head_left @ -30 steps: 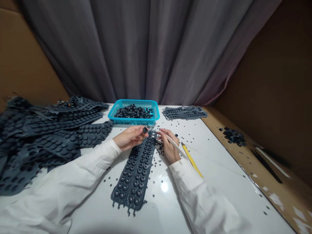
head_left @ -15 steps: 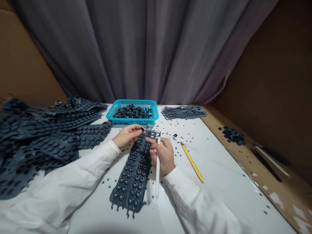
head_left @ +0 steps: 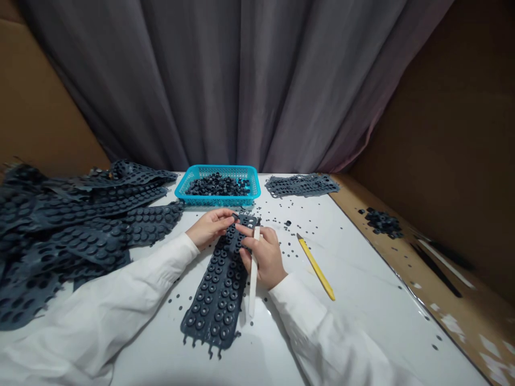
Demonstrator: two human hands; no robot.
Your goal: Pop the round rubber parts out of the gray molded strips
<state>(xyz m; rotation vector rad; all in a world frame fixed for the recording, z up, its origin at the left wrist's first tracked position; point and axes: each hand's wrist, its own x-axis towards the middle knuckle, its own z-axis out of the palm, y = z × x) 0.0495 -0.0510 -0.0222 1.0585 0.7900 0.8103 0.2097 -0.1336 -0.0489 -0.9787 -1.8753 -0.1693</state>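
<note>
Between the thumb and fingertips of my left hand [head_left: 211, 228] is a small black rubber piece [head_left: 235, 217], pinched over the far end of a dark rubber sheet [head_left: 217, 289]. Rows of round ring-shaped studs cover the sheet, which lies lengthwise on the table; a few open holes show at its far right corner. My right hand [head_left: 265, 257] is closed around a white pen-shaped craft knife [head_left: 253, 287], its dark tip pointing up and away. The right fingertips are close beside the left ones; whether they touch the small piece I cannot tell.
A blue basket [head_left: 179, 193] of small black pieces stands behind the sheet. Stacked stud sheets [head_left: 80, 225] fill the left side. A punched sheet [head_left: 301, 185] lies at back right, a yellow knife [head_left: 316, 266] nearer. Black pieces [head_left: 382, 222] sit on cardboard; tiny discs litter the table.
My right hand has shifted left toward my left fingertips, carrying the white craft knife with it. The left hand still pinches the small black piece, in nearly the same place.
</note>
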